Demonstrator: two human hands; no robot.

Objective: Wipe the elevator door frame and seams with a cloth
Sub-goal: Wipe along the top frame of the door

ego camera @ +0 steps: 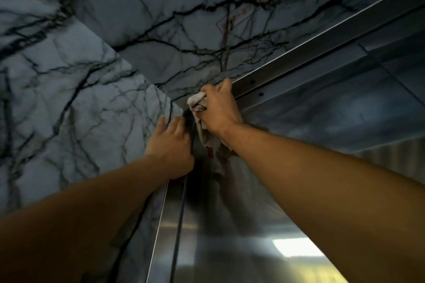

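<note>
Veined marble wall [76,89] rises on the left and overhead; the steel elevator door [230,236] shines below, reflecting a ceiling light; the metal door frame [305,57] runs up to the right from the top corner; the right hand [219,110] clutches a bunched pale cloth [196,102] against that corner, its tail hanging with what may be a red mark; the left hand [171,142] lies flat, fingers extended, on the marble edge beside the seam [180,213].

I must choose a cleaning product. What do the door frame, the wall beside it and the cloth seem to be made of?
Door frame: likely brushed stainless steel; it mirrors light.
Wall: polished marble or a marble-look panel; pale with dark veins.
Cloth: soft woven fabric, crumpled in the right hand.
</note>
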